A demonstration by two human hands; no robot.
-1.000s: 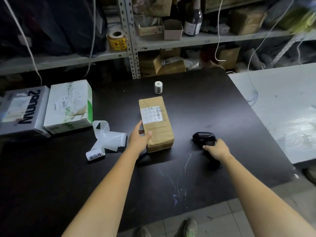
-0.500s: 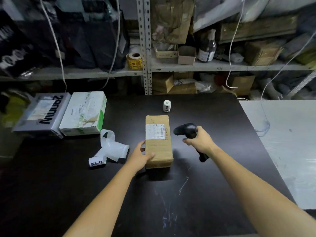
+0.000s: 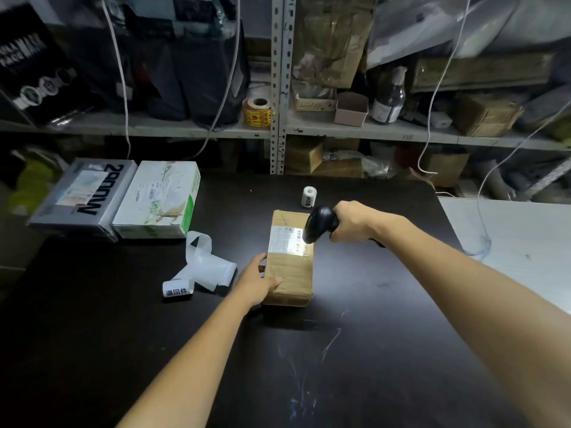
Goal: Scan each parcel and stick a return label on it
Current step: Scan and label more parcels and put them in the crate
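Light: dim overall; brightest on the white table (image 3: pixel 525 251) at right.
Glare: pale patch on the label (image 3: pixel 285 242) of the parcel (image 3: pixel 290 276), below the scanner (image 3: pixel 319 222).
Shadow: dark at the parcel's near end.
Blur: shelves (image 3: pixel 185 128) smeared, worst upper left.
Edges: bowed.

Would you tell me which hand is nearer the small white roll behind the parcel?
Right. The right hand, holding the scanner, is beside the roll; the left hand holds the near end of the parcel.
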